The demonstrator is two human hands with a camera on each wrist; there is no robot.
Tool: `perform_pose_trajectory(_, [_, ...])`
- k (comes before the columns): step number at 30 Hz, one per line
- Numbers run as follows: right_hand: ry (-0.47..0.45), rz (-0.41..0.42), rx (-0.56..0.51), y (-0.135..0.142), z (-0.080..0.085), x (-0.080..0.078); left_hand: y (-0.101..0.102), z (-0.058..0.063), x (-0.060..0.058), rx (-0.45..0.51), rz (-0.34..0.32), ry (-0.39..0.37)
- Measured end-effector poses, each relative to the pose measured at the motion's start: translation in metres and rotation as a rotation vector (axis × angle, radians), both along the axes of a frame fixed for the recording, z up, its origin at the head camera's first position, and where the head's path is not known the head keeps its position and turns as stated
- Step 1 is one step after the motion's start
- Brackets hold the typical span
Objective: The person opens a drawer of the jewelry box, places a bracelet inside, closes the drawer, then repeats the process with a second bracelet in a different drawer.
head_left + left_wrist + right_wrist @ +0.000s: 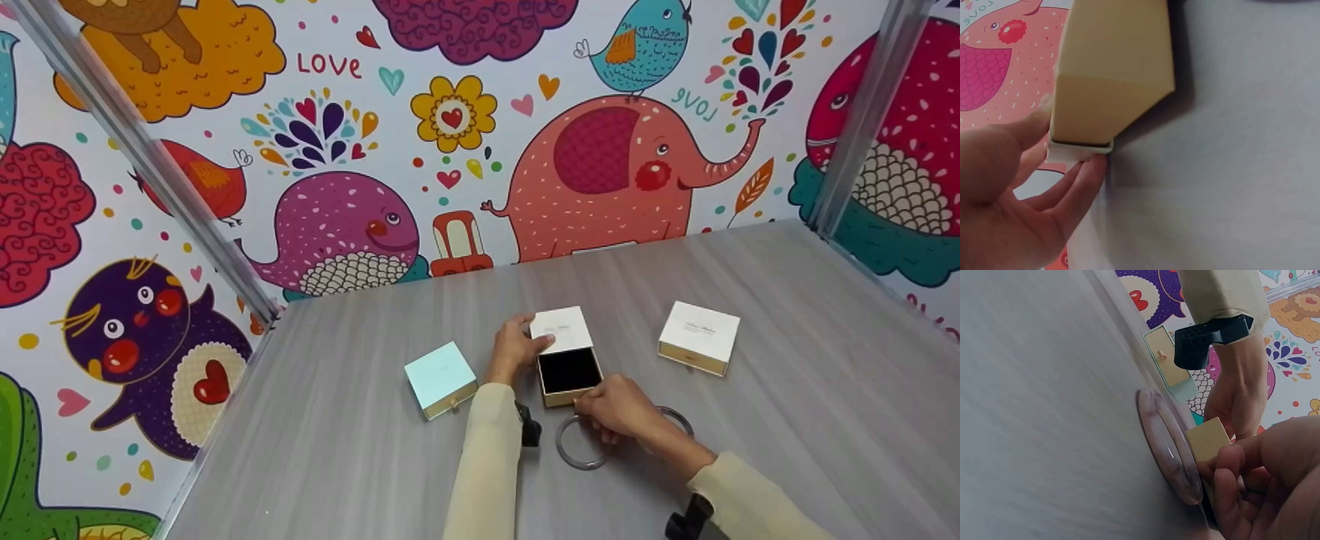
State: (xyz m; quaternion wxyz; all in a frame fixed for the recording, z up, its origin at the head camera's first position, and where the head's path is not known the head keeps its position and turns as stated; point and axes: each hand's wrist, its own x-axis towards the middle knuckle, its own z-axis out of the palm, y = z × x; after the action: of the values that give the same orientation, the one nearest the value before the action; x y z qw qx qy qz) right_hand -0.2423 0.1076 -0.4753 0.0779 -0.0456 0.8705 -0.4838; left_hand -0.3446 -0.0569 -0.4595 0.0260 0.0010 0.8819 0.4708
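Note:
My left hand [517, 349] grips the white sleeve [564, 322] of a small drawer box, its thumb on the top. The gold drawer [564, 399] is pulled well out towards me and shows a black lining. At its front, my right hand [621, 406] pinches the drawer's edge or tab; the fingertips hide which. A greyish bangle [561, 444] lies on the table below that hand, and its marbled, glossy ring shows close up in the right wrist view. Part of a second bangle [684, 418] shows beyond the right wrist, the remainder hidden.
To the left stands a mint-green drawer box [441, 375] with a small pull tab. Another white box [699, 334] with gold sides stands at the right, its drawer in. The grey wooden table [337, 450] meets a cartoon-printed wall [465, 195] behind.

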Motion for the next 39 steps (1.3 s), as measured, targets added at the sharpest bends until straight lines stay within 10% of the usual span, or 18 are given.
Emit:
perform_pose_trajectory(23, [-0.111,-0.048,-0.053,0.001,0.004,-0.001,-0.001,-0.001,0.002,0.012,-0.019,0.011])
perform_pose_trajectory(39, [-0.044,0.11,0.078,0.016,0.02,0.0,-0.001,-0.002,-0.001,0.043,-0.017,-0.028])
